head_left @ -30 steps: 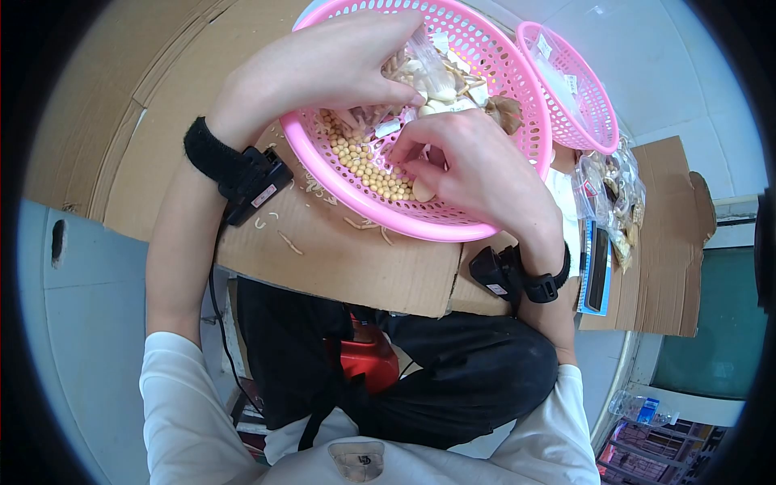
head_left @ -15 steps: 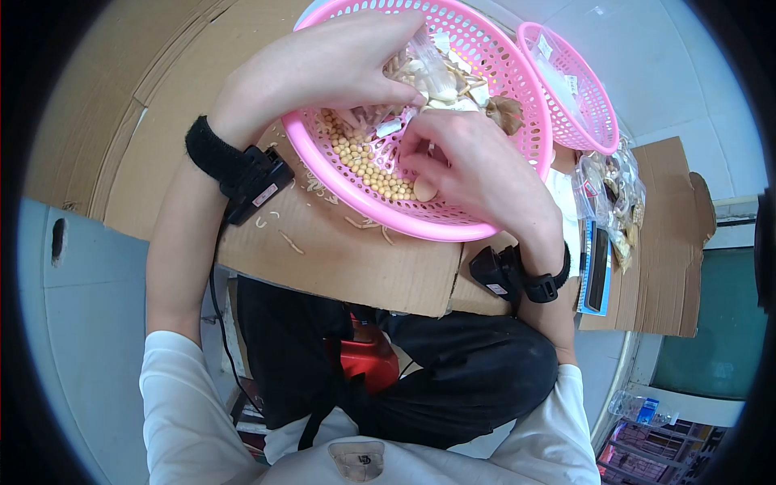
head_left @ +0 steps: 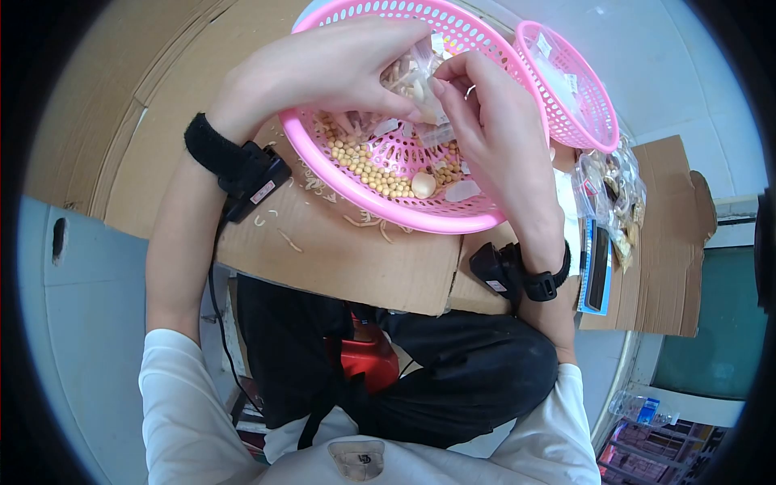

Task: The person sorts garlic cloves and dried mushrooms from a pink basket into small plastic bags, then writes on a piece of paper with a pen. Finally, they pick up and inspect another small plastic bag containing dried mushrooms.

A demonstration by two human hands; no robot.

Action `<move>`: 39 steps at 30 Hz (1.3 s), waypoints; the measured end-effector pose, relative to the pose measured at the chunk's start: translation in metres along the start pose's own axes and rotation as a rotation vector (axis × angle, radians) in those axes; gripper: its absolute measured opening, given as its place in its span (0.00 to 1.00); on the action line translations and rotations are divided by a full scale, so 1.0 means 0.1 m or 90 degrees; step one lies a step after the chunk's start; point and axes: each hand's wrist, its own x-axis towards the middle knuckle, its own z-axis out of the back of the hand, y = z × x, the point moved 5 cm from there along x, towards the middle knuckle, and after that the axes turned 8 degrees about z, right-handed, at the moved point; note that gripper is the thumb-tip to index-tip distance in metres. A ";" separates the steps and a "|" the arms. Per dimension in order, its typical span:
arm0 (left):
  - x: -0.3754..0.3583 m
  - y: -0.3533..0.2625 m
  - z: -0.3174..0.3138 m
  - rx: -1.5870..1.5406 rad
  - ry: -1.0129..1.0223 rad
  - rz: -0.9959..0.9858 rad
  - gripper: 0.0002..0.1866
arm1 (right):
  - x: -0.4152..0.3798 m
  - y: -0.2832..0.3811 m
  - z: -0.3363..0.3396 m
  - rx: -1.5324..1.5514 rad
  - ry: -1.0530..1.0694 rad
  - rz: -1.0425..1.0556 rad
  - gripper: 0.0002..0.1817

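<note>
A pink perforated basket (head_left: 356,186) holds yellow soybeans (head_left: 368,174), a round pale slice (head_left: 423,185) and several small white pieces. Over its far part, my left hand (head_left: 356,65) is closed around a clear plastic zip bag (head_left: 428,101) with pale, strip-like pieces inside. My right hand (head_left: 501,117) has thumb and forefinger pinched together at the bag's right edge, its other fingers curled. Whether a small piece is also between those fingertips is hidden.
A smaller pink basket (head_left: 602,97) with clear bags stands at the upper right. Below it lie filled plastic bags (head_left: 610,190) and a dark flat object (head_left: 597,271) on cardboard. Thin pale scraps (head_left: 364,222) are scattered on the cardboard tabletop (head_left: 339,263) in front of the large basket.
My right hand has risen from the soybeans to the bag's edge, uncovering the round slice and white pieces. My left hand keeps hold of the bag in nearly the same place.
</note>
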 end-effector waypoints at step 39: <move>-0.03 -0.01 0.00 0.023 -0.045 0.015 0.25 | -0.14 0.07 -0.32 0.106 0.363 0.088 0.09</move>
